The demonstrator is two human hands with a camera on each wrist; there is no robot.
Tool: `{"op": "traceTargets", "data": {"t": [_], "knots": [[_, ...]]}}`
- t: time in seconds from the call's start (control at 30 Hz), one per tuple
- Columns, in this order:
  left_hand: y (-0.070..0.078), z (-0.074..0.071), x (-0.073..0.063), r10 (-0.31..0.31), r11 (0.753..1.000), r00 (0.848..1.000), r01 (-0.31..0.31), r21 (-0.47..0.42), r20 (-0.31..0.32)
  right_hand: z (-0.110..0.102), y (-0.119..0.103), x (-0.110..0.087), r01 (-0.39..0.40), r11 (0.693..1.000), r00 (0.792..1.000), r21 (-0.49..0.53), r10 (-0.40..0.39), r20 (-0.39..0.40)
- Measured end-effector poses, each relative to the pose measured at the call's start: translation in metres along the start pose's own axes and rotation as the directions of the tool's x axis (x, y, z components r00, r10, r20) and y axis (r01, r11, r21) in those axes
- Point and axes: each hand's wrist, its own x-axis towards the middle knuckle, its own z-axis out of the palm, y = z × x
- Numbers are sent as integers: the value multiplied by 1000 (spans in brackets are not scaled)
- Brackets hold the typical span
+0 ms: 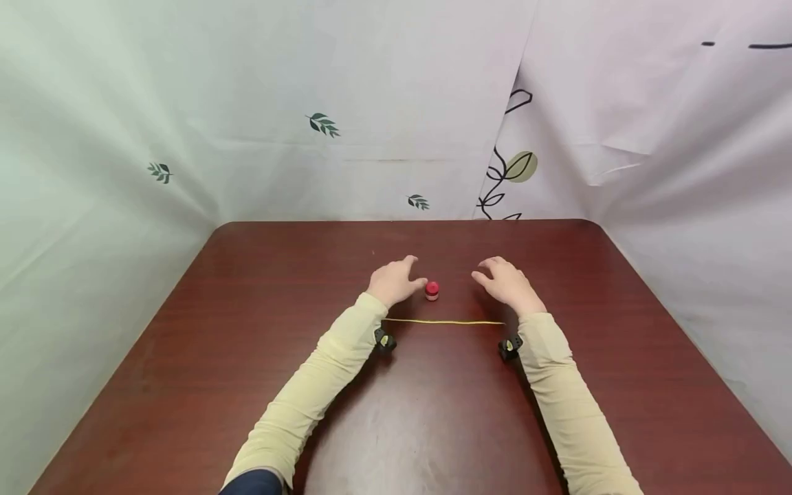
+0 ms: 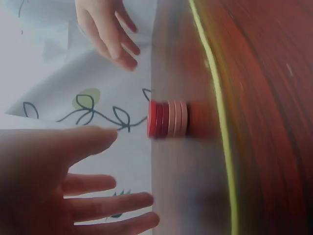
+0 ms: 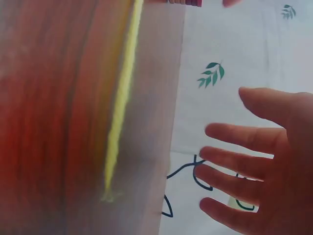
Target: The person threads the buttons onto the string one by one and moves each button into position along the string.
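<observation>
On the brown table stands a small stack of red and pink discs (image 1: pixel 432 291), its layers clearest in the left wrist view (image 2: pixel 167 119). My left hand (image 1: pixel 396 281) is just left of the stack, fingers spread and holding nothing. To the right, farther from the stack, my right hand (image 1: pixel 504 283) hovers with its fingers apart and nothing in them. A yellow string (image 1: pixel 445 322) lies nearly straight across the table on the near side of the stack, between the two wrists. Its frayed right end shows in the right wrist view (image 3: pixel 111 188).
The brown table (image 1: pixel 278 275) has rounded far corners. White cloth (image 1: pixel 260 103) with printed leaves hangs behind it and along both sides. A black wrist camera (image 1: pixel 385 340) is strapped to the left wrist, another camera (image 1: pixel 510 348) to the right.
</observation>
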Motion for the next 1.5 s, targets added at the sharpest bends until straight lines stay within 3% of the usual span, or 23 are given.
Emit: {"op": "traceTargets", "data": {"t": [0.23,0.53,0.9,1.2,1.37,1.5], "knots": [[14,11,1,66,998,996,-65,-16,66,2,-4,-6,-18,1000,1000,25,18,3],[17,18,6,65,997,997,-66,32,32,3,-9,-4,52,998,998,41,-53,25],[11,15,6,90,996,996,-90,-17,-11,6,-9,-3,89,995,992,47,-93,81],[-15,-8,-9,91,993,993,-96,-70,-76,0,-21,-3,162,986,983,37,-165,85],[-36,-18,-17,87,993,996,-89,-82,-38,-7,-35,-9,239,971,961,8,-238,144],[-50,-25,-22,105,990,994,-104,-92,5,-9,-53,-15,334,943,927,10,-330,176]]}}
